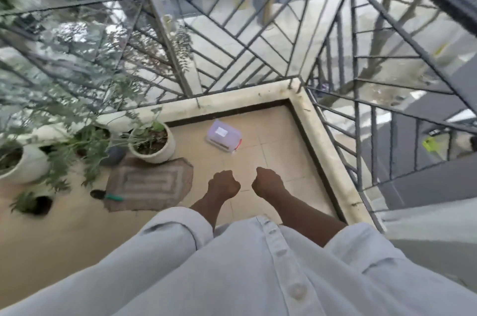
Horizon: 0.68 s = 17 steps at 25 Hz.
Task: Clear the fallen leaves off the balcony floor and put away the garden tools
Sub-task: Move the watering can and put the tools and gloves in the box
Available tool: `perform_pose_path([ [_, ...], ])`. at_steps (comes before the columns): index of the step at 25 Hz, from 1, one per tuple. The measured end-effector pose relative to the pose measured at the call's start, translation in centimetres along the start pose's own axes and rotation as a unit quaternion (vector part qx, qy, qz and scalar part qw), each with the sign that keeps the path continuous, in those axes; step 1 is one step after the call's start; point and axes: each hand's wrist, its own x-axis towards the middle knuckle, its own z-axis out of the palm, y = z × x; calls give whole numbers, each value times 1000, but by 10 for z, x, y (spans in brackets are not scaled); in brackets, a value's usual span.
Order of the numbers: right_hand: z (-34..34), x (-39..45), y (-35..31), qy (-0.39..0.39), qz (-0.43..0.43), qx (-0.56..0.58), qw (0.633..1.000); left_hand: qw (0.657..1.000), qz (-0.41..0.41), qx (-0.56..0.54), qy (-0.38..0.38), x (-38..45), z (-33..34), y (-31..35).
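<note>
Both hands are held out in front of the body above the tiled floor point(271, 150), side by side and close together without touching. The left hand point(224, 184) is clenched into a fist with nothing in it. The right hand point(267, 181) is likewise clenched and grasps nothing. Both forearms emerge from the rolled sleeves of a pale button-up shirt point(258, 264).

The trowel point(106, 196) (green handle, dark blade) lies flat on the floor at the left edge of the mat point(151, 184), its handle resting on the mat corner. It is well apart from both hands, to their left.

A clear plastic box point(224, 136) with a white label on its lid and a red clasp sits on the floor ahead of the hands, near the corner of the raised kerb point(317, 132).

A white pot point(154, 142) holding a leafy plant stands at the far edge of the mat. A second white pot point(24, 163) stands further left, at the frame edge. Between them is a dark rounded object, possibly a small pot; the picture is too blurred to tell. A small green plant point(27, 202) sits low on the floor, left of the trowel.

A dark metal railing point(258, 31) encloses the corner.
</note>
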Motion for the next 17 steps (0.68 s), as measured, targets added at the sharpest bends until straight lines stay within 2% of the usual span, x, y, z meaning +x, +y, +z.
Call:
perform_pose_path([
  [5,1,20,-25,-39,-131,-96,986,987,-128,-87,41,-19,5,-30],
  [10,-10,35,-18,-97,-242,-163,952,954,-232,-170,81,-47,23,-13],
  [13,-15,42,-18,-100,-290,-196,932,928,-276,-221,117,-64,37,5],
  [17,2,27,-41,-139,-379,-223,887,872,-366,-273,176,-93,48,4],
])
